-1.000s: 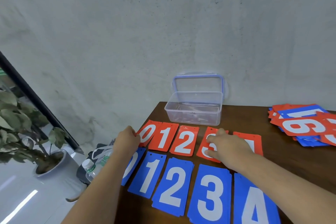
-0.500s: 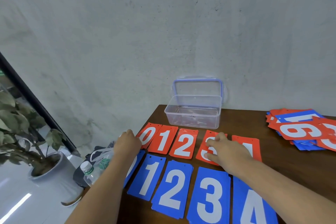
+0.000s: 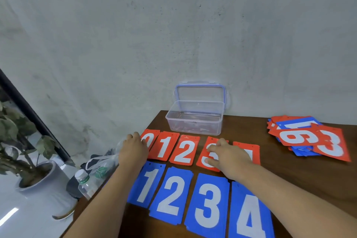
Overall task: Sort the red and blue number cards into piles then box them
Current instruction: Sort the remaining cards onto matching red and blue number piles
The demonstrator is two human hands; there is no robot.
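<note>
while reaching in from lower right, grips the red 3 card (image 3: 202,158) at centre frame with the right hand (image 3: 229,158), thumb at its lower left edge, bent fingertips on its face. rests the left hand (image 3: 133,150) knuckles-up over the near end of the red 0 card (image 3: 149,139), left of centre; cannot tell whether grasping or only lying there, fingers hidden. between both hands, red 1 card (image 3: 164,148) and red 2 card (image 3: 183,149) side by side, one more red card (image 3: 249,150) half under the right wrist. just below, blue row (image 3: 207,203) reading 1, 2, 3, 4, down to the bottom edge. above the red cards, against the wall, clear box (image 3: 193,123), lid (image 3: 200,92) stood open. at right edge, well apart, mixed pile (image 3: 309,137) of red and blue cards. all on the brown bench (image 3: 289,176). lower left, off the bench, water bottle (image 3: 85,181).
</note>
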